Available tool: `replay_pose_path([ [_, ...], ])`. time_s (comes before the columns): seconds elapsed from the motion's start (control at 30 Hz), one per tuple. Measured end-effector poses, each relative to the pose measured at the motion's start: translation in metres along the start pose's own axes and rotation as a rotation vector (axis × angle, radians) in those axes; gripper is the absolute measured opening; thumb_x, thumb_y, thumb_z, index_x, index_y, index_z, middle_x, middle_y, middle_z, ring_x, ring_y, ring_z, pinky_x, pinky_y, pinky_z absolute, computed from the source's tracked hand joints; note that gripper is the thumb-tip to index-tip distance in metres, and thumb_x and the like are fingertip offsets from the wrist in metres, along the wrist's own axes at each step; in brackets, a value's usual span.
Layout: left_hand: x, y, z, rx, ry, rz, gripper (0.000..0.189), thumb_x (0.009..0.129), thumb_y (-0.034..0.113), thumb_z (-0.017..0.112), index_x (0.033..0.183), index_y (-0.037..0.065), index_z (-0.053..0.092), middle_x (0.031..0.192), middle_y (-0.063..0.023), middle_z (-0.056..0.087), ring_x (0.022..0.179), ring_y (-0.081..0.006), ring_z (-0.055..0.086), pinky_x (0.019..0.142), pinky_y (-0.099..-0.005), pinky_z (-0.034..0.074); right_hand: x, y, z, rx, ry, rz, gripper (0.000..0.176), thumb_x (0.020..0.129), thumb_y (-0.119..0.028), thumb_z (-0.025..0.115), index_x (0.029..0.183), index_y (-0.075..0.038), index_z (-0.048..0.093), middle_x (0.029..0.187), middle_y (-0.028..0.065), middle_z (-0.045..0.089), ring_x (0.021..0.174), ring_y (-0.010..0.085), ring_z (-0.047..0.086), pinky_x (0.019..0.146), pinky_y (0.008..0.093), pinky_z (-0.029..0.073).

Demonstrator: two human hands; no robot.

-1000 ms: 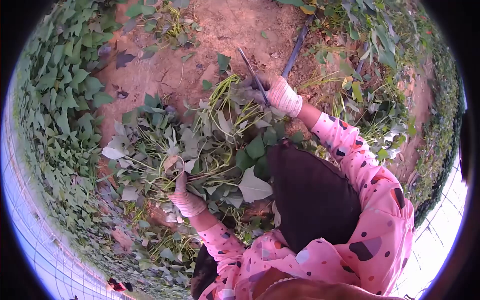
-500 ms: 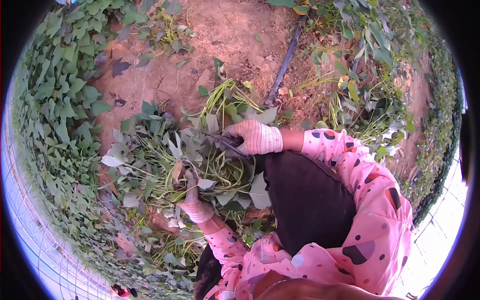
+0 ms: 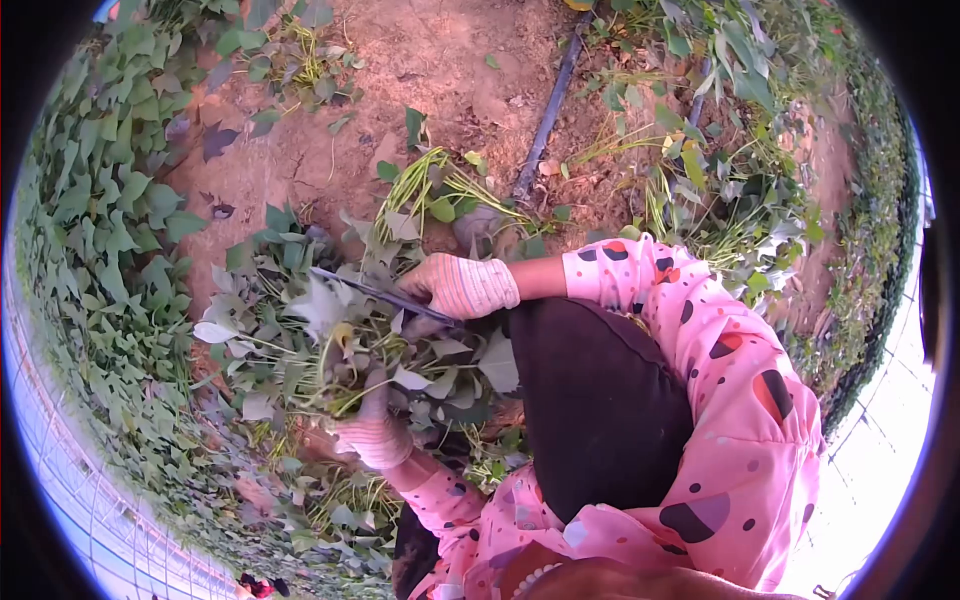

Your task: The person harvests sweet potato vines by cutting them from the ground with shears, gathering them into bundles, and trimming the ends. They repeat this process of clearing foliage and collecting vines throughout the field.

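Note:
My right hand (image 3: pixel 455 285), in a striped glove, is closed around a pair of dark-handled scissors (image 3: pixel 375 292). Their long thin blade points left over the leaves. Just below, my left hand (image 3: pixel 375 430), gloved too, is wrapped round a bunch of leafy vines (image 3: pixel 300 370), with stems and pale leaf undersides sticking out to the left and above. Leaves partly cover the left fingers. A few cut-looking green stems (image 3: pixel 425 185) lie on the soil above the right hand.
Reddish bare soil (image 3: pixel 430 60) stretches ahead, with a black hose (image 3: pixel 548 125) along it. Dense vine foliage (image 3: pixel 100 230) grows on the left, and more loose vines (image 3: pixel 725 220) lie at the right. My dark-clothed knee (image 3: pixel 600 410) is beside the right forearm.
My right hand has moved left and slightly down, bringing the scissors over the held bunch. The left hand has shifted slightly down and left, and the leaves have moved with it.

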State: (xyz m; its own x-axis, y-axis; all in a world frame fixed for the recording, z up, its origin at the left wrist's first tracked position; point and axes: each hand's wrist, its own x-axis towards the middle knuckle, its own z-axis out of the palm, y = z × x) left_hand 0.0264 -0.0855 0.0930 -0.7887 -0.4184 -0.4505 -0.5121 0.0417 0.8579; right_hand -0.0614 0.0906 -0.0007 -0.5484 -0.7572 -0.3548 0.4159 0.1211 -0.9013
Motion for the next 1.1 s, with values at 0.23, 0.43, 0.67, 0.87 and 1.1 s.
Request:
replay_pose_path([
  [0.23, 0.015, -0.055, 0.058, 0.15, 0.246, 0.101, 0.037, 0.075, 0.013, 0.075, 0.104, -0.004, 0.061, 0.101, -0.009, 0.065, 0.085, -0.0147, 0.06, 0.079, -0.0311, 0.048, -0.033, 0.031, -0.019, 0.111, 0.204, 0.078, 0.018, 0.081, -0.02, 0.066, 0.087, -0.003, 0.065, 0.066, 0.0015, 0.063, 0.05, 0.0063, 0.054, 0.048, 0.0241, 0.043],
  [0.43, 0.015, -0.027, -0.005, 0.085, 0.533, 0.203, 0.03, 0.079, 0.015, 0.069, 0.102, -0.003, 0.063, 0.098, -0.0088, 0.064, 0.082, -0.016, 0.06, 0.074, -0.0314, 0.05, -0.091, 0.138, -0.074, -0.282, 0.865, 0.403, 0.036, 0.08, -0.036, 0.065, 0.092, -0.002, 0.064, 0.071, 0.0144, 0.064, 0.066, 0.0211, 0.064, 0.063, 0.0345, 0.05],
  [0.67, 0.023, -0.035, -0.074, 0.323, 0.532, 0.393, 0.039, 0.086, -0.002, 0.051, 0.123, 0.008, 0.058, 0.118, -0.0146, 0.059, 0.096, -0.0202, 0.061, 0.08, -0.0302, 0.053, -0.129, 0.118, -0.09, -0.055, 1.122, 0.279, 0.042, 0.082, -0.039, 0.064, 0.101, -0.002, 0.061, 0.077, 0.0114, 0.064, 0.068, 0.0139, 0.058, 0.066, 0.033, 0.048],
  [0.87, 0.023, -0.039, 0.017, 0.457, 0.216, 0.422, 0.024, 0.082, 0.009, 0.067, 0.104, 0.003, 0.064, 0.094, -0.0123, 0.066, 0.08, -0.021, 0.061, 0.074, -0.0334, 0.049, -0.134, 0.071, -0.222, -0.178, 1.202, 0.34, 0.029, 0.092, -0.026, 0.048, 0.103, -0.004, 0.063, 0.075, 0.0076, 0.063, 0.062, 0.0151, 0.06, 0.055, 0.0289, 0.048],
  [1.1, 0.022, -0.048, 0.045, 0.22, 0.06, 0.274, 0.042, 0.078, 0.014, 0.072, 0.112, -0.005, 0.056, 0.103, -0.012, 0.063, 0.088, -0.0188, 0.059, 0.081, -0.0328, 0.047, -0.224, 0.156, -0.365, -1.408, 0.995, 0.962, 0.029, 0.088, -0.012, 0.048, 0.117, -0.01, 0.052, 0.098, 0.0189, 0.063, 0.088, 0.0315, 0.063, 0.073, 0.0391, 0.051],
])
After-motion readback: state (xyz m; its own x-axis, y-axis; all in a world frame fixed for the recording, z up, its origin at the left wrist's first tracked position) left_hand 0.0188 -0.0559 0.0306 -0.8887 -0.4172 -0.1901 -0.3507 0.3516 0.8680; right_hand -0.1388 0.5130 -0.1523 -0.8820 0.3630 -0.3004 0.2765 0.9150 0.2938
